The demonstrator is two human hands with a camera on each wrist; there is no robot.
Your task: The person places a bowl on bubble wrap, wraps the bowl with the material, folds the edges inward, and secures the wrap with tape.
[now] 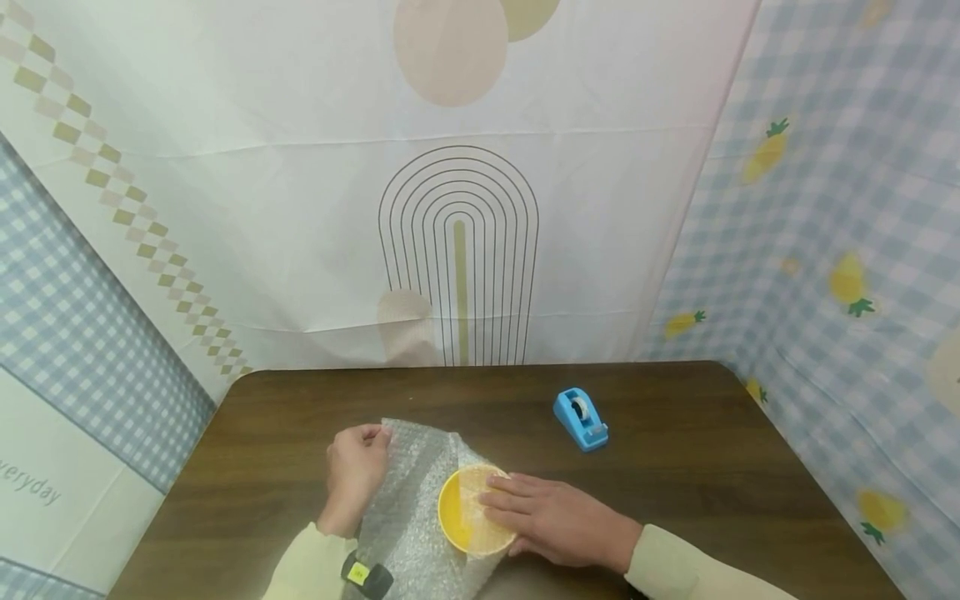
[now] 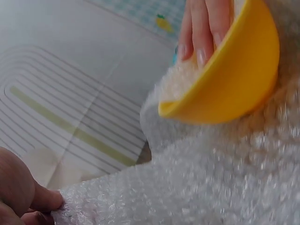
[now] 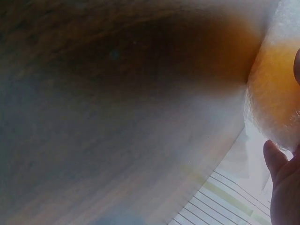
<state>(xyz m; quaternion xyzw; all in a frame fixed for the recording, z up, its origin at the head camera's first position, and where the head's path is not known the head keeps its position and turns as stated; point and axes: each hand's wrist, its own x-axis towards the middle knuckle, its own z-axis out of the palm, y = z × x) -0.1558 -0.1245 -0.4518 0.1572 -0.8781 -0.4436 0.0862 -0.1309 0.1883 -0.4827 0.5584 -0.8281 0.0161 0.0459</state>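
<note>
Head view: "veryday" reads off the side cloth [image 1: 30,483], and on the worktop [image 1: 277,454] the left hand [image 1: 354,473] pinches a bubble wrap [image 1: 408,496] corner while the right hand [image 1: 558,518], fingers nearly straight, presses a flap over the yellow bowl [image 1: 452,514], blue tape dispenser [image 1: 579,425] farther back. Left wrist: there's the bowl's bare outer side! Right wrist: here wrap covers its other side.

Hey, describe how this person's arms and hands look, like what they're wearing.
The left hand and right hand are bare, without gloves. Both arms wear long, plain, pale yellowish sleeves. Over the left cuff sits a black strapped device with a bright yellow label.
</note>
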